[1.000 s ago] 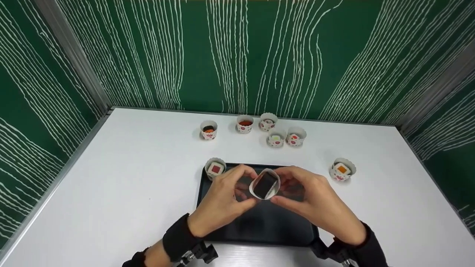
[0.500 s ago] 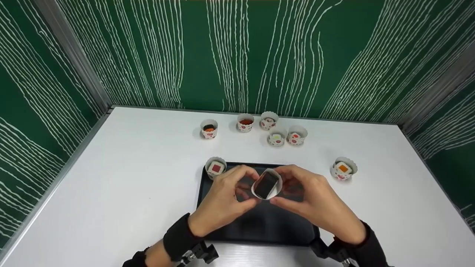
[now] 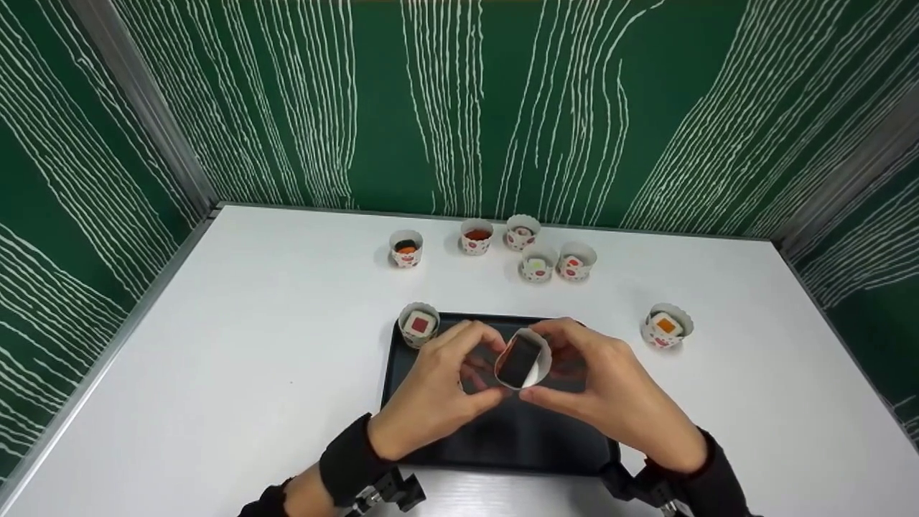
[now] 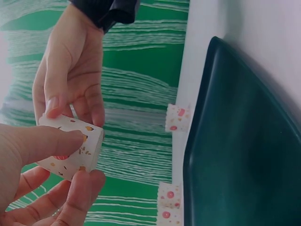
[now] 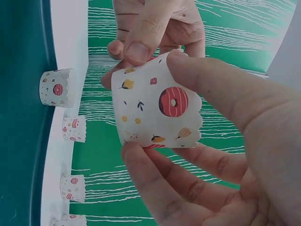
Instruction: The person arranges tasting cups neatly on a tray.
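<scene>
Both hands hold one small paper cup (image 3: 544, 359) above the black tray (image 3: 531, 445). Inside it leans a dark block-shaped piece (image 3: 520, 361) that looks like toy sushi, with some orange at its side. From the left, my left hand (image 3: 439, 380) pinches the cup between thumb and fingers. My right hand (image 3: 607, 377) grips the opposite side, its thumb low near the left thumb. In the right wrist view, the white cup wall (image 5: 153, 106) shows a printed pink doughnut and yellow flowers, and its scalloped rim faces right. Some fingertips are hidden behind the cup.
At the tray's far left corner stands a paper cup (image 3: 419, 337) with a red-topped white piece. Another cup (image 3: 666, 334), holding an orange-topped piece, is at the right. Several filled cups, one with a black-and-orange piece (image 3: 406, 251), line the back of the white table (image 3: 251, 323).
The held cup has shifted slightly to the right and tilts a little differently. Both hands keep their hold on it. The whole head view has drifted slightly.
</scene>
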The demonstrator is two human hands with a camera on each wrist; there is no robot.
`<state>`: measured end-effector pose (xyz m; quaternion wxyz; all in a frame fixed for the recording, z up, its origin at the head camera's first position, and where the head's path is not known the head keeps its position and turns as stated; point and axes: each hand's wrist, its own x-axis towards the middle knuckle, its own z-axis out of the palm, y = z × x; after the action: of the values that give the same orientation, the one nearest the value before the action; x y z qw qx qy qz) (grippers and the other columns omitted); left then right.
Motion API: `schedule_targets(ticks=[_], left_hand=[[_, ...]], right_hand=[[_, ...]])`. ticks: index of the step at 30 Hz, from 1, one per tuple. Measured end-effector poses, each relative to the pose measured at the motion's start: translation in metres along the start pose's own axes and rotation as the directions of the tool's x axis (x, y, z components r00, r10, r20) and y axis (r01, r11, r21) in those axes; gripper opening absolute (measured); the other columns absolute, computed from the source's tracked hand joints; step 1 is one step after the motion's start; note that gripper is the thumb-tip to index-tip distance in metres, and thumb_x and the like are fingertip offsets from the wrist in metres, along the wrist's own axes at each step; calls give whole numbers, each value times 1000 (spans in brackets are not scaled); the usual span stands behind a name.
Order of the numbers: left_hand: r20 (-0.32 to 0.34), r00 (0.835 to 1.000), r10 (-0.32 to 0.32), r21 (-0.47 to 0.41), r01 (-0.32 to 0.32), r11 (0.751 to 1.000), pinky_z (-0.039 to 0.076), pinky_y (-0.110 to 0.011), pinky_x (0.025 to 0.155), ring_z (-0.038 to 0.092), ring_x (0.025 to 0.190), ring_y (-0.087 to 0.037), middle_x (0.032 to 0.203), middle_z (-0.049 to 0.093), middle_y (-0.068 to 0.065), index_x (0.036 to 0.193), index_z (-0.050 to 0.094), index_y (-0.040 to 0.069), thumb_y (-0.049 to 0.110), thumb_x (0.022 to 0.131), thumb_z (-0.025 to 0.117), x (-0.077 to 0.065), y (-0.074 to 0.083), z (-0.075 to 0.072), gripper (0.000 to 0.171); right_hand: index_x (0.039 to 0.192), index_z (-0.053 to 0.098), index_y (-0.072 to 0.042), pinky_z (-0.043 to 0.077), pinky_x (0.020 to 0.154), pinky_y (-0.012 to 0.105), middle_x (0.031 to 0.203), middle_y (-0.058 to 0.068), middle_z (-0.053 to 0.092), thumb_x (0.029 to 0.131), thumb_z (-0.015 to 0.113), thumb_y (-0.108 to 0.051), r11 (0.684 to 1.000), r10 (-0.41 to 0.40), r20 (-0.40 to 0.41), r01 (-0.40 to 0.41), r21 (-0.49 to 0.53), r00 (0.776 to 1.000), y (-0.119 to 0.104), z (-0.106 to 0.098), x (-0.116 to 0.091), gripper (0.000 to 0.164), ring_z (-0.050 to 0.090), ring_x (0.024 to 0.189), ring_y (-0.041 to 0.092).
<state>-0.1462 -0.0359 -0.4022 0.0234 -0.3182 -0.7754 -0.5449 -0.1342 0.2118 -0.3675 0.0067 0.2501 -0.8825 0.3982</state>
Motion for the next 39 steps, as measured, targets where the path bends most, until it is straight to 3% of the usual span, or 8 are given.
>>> schedule_targets(ticks=[13,22,33,39], left_hand=[[16,1000,1,28,-1,1000,62,-23,82,70,91,-5,116,64,-4,121,64,10,-3,93,75,-1,2,1,33],[22,1000,11,44,-12,999,61,-22,81,69,90,-6,115,64,-6,120,64,9,-5,93,74,-1,1,2,32],[40,999,37,69,-39,997,61,-22,81,67,92,-9,114,64,-6,120,65,10,-6,94,72,-1,1,2,31],[43,997,60,73,-63,995,60,-22,81,69,93,-13,114,64,-5,118,68,11,-7,94,71,-1,3,3,31]], right_hand=[[140,62,-23,63,88,27,123,-9,73,88,88,-45,1000,3,7,-3,3,1000,-1,0,2,62,73,101,6],[141,61,-20,64,87,31,123,-5,73,89,87,-46,1000,21,23,-21,10,1000,0,1,2,64,75,100,7],[145,58,-21,52,73,24,100,-11,68,89,89,-40,992,-29,15,31,-120,999,2,3,3,66,60,83,10],[143,61,-27,56,81,29,128,-14,71,87,92,-28,980,-127,-3,125,-154,992,5,5,2,64,64,98,4]])
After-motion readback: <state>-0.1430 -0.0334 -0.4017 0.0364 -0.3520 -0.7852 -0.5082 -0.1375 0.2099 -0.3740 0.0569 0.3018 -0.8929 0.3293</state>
